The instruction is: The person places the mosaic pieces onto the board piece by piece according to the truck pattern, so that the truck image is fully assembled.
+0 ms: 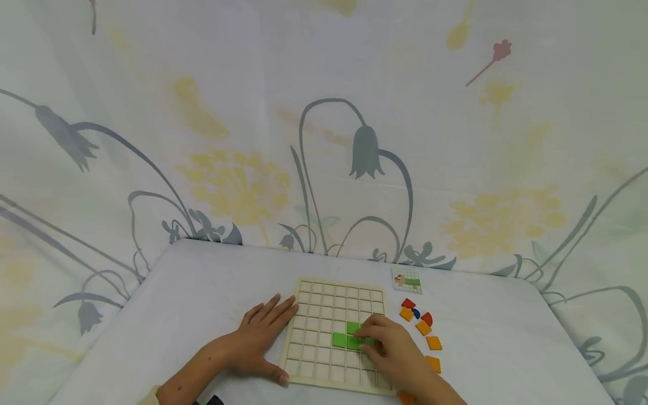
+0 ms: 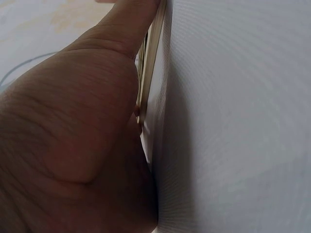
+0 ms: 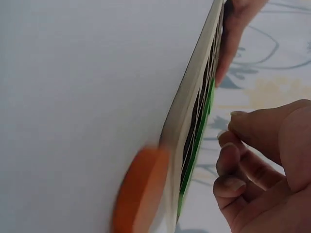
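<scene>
A pale wooden grid board (image 1: 311,323) lies on the white table. Several green square tiles (image 1: 340,340) sit in its cells, right of the middle. My left hand (image 1: 258,343) lies flat with fingers spread, its fingertips and thumb at the board's left edge. In the left wrist view, the thumb side of that hand (image 2: 73,111) hides most of the board. Over the green tiles hovers my right hand (image 1: 392,346), fingers loosely bent. The right wrist view shows its fingertips (image 3: 231,187) just off the board, with no tile visible between them.
Right of the board lie several orange square tiles (image 1: 433,342), two red rounded pieces (image 1: 427,318) and a blue piece (image 1: 415,313). A small picture card (image 1: 407,280) with a grid rests behind them. A flower-printed curtain (image 1: 324,140) hangs along the table's back edge.
</scene>
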### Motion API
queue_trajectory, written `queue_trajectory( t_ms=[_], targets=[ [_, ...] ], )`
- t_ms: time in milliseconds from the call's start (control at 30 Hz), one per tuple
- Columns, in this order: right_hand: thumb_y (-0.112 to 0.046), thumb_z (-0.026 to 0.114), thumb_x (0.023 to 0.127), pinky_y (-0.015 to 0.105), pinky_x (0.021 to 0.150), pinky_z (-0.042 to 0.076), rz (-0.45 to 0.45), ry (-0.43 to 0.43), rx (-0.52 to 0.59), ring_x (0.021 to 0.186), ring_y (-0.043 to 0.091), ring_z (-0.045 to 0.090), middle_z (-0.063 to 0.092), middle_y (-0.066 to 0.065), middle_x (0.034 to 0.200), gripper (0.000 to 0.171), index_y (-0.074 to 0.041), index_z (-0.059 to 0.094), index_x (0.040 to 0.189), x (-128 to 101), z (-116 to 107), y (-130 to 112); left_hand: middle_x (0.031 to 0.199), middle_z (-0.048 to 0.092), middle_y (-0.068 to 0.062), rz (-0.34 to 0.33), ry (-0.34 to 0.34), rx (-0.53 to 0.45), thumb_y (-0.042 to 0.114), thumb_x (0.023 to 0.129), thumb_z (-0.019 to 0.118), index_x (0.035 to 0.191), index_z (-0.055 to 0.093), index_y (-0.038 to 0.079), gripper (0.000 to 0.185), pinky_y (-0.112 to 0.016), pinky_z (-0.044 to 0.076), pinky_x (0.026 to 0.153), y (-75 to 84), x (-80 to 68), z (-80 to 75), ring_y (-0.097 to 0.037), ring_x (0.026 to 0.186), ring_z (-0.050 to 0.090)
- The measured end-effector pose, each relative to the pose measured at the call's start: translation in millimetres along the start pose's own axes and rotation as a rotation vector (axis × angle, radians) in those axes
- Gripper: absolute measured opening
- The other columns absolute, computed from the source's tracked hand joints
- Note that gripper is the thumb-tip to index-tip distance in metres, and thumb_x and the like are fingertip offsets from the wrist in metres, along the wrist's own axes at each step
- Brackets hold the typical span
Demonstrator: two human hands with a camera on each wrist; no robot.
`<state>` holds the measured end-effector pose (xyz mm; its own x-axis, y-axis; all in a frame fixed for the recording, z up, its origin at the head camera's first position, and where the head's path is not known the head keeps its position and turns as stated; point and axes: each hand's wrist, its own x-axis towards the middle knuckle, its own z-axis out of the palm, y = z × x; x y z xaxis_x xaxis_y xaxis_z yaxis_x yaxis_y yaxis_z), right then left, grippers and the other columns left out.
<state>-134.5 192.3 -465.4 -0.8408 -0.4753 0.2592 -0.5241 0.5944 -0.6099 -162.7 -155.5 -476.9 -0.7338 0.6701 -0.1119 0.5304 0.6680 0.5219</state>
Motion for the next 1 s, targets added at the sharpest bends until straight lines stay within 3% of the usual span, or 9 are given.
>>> queue_trajectory(
  t_ms=[133, 333, 500, 633, 767, 933, 1000],
  targets=[
    [-0.003, 0.077, 0.094, 0.022, 0.073, 0.053, -0.003, -0.072, -0.08, 0.076, -0.003, 0.052, 0.063, -0.009, 0.119, 0.025, -0.012, 0.08, 0.117, 13, 10, -8, 0.18, 0.001, -0.004, 0.004, 0.006, -0.002, 0.079, 0.077, 0.077, 0.172, 0.012, 0.015, 0.132, -0.069, 0.004, 0.126, -2.3, 0.4, 3.5, -0.037, 0.164, -0.007],
    [-0.007, 0.079, 0.095, 0.033, 0.093, 0.058, -0.039, -0.122, -0.146, 0.102, 0.007, 0.063, 0.063, -0.013, 0.116, 0.018, -0.014, 0.082, 0.111, 19, 14, -12, 0.18, 0.001, -0.003, -0.007, -0.001, 0.008, 0.082, 0.076, 0.075, 0.172, 0.011, 0.017, 0.133, -0.068, 0.004, 0.126, -1.7, 0.3, 3.1, -0.036, 0.164, -0.008],
    [0.0, 0.078, 0.092, 0.025, 0.077, 0.056, -0.05, -0.047, -0.052, 0.09, 0.004, 0.06, 0.066, -0.012, 0.113, 0.023, -0.019, 0.079, 0.106, 4, -1, -7, 0.18, 0.001, -0.004, -0.014, -0.006, 0.015, 0.082, 0.076, 0.075, 0.172, 0.011, 0.015, 0.133, -0.067, 0.004, 0.126, -0.4, -0.7, 0.5, -0.036, 0.164, -0.008],
    [0.007, 0.077, 0.089, 0.02, 0.065, 0.05, -0.034, -0.005, -0.037, 0.078, -0.002, 0.051, 0.067, -0.012, 0.105, 0.03, -0.021, 0.076, 0.101, -23, -23, 8, 0.18, 0.001, -0.005, -0.018, -0.008, 0.016, 0.081, 0.076, 0.076, 0.172, 0.012, 0.015, 0.133, -0.067, 0.005, 0.126, 1.4, -0.8, -0.7, -0.037, 0.164, -0.007],
    [0.003, 0.08, 0.089, 0.02, 0.062, 0.048, 0.065, -0.016, -0.103, 0.075, -0.004, 0.049, 0.064, -0.013, 0.098, 0.027, -0.021, 0.076, 0.1, -53, -47, 25, 0.18, 0.001, -0.005, -0.019, -0.007, 0.021, 0.081, 0.076, 0.076, 0.172, 0.012, 0.014, 0.133, -0.067, 0.005, 0.126, 1.9, -1.0, -0.9, -0.037, 0.164, -0.007],
    [-0.011, 0.082, 0.092, 0.021, 0.06, 0.045, 0.28, -0.121, -0.134, 0.072, -0.003, 0.046, 0.06, -0.012, 0.094, 0.016, -0.022, 0.077, 0.102, -80, -69, 41, 0.18, 0.002, -0.005, -0.016, -0.008, 0.02, 0.079, 0.076, 0.077, 0.172, 0.013, 0.013, 0.133, -0.067, 0.005, 0.126, 1.7, -0.6, -1.2, -0.037, 0.164, -0.007],
    [-0.012, 0.081, 0.093, 0.021, 0.06, 0.045, 0.308, -0.165, -0.118, 0.072, -0.002, 0.046, 0.061, -0.01, 0.096, 0.013, -0.02, 0.077, 0.103, -86, -72, 46, 0.18, 0.002, -0.005, -0.017, -0.01, 0.02, 0.079, 0.076, 0.077, 0.172, 0.012, 0.013, 0.133, -0.067, 0.005, 0.126, 1.8, -0.2, -1.2, -0.037, 0.164, -0.008]
  ],
)
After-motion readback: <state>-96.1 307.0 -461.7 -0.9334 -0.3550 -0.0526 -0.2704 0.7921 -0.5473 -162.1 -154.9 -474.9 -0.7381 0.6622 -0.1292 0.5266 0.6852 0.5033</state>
